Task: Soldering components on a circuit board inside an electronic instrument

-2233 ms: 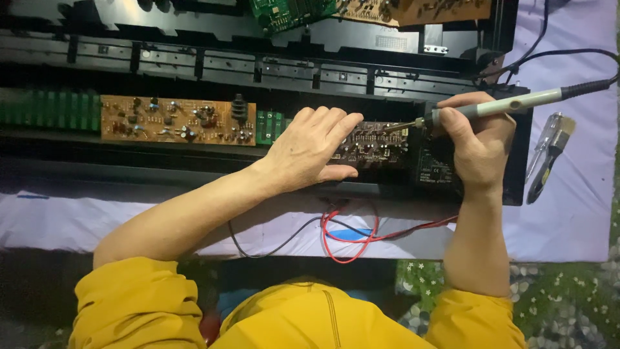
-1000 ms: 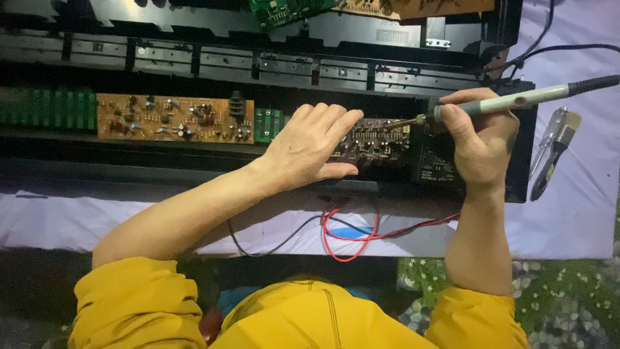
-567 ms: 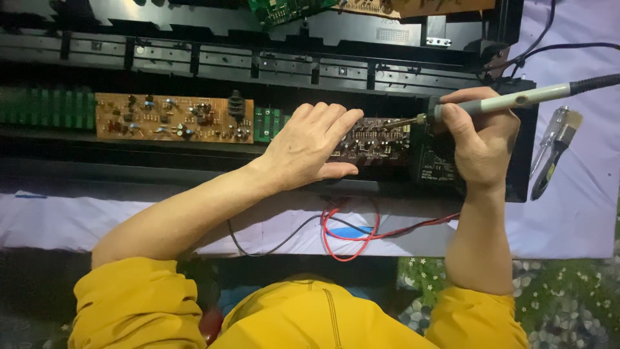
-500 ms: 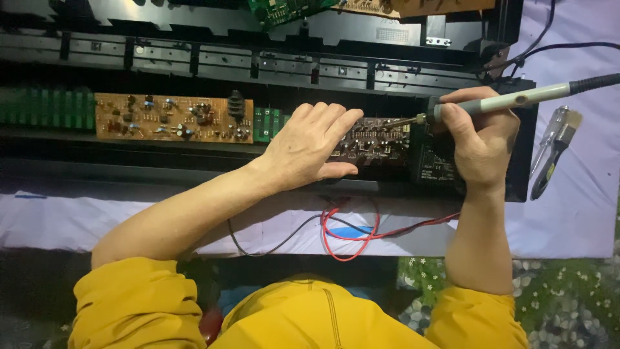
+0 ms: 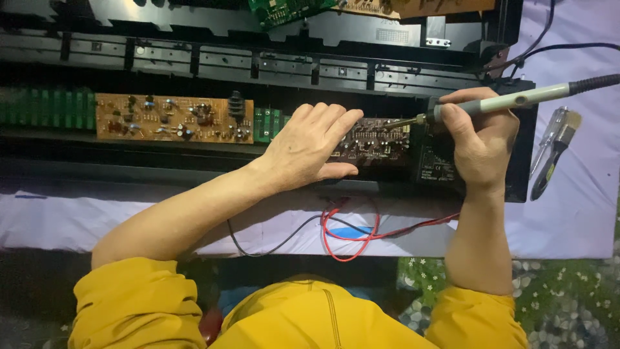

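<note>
Black open chassis [image 5: 194, 64] lay beyond and under both hands. Brown circuit board [image 5: 174, 118] sat well off the left fingers' far side. Dark circuit board [image 5: 374, 139] lay touching the left fingertips. Left hand [image 5: 309, 150] rested flat on it, fingers spread, gripping nothing. Right hand [image 5: 478, 145] was closed around a soldering iron [image 5: 510, 100], tip on that dark board just beyond the left fingertips. Risk, as judged: a slipped tip could burn those near fingers or bridge joints. Red wires [image 5: 349, 232] lay below the wrists; a brush [image 5: 555, 152] lay beside the right hand.

soldering iron [image 5: 510, 100]: pale matt plastic handle, metal tip
circuit board [image 5: 378, 139]: dark, studded with small parts
chassis [image 5: 258, 64]: matt black plastic
surface [image 5: 581, 213]: pale cloth cover, smooth
brush [image 5: 554, 155]: shiny metal ferrule
</note>
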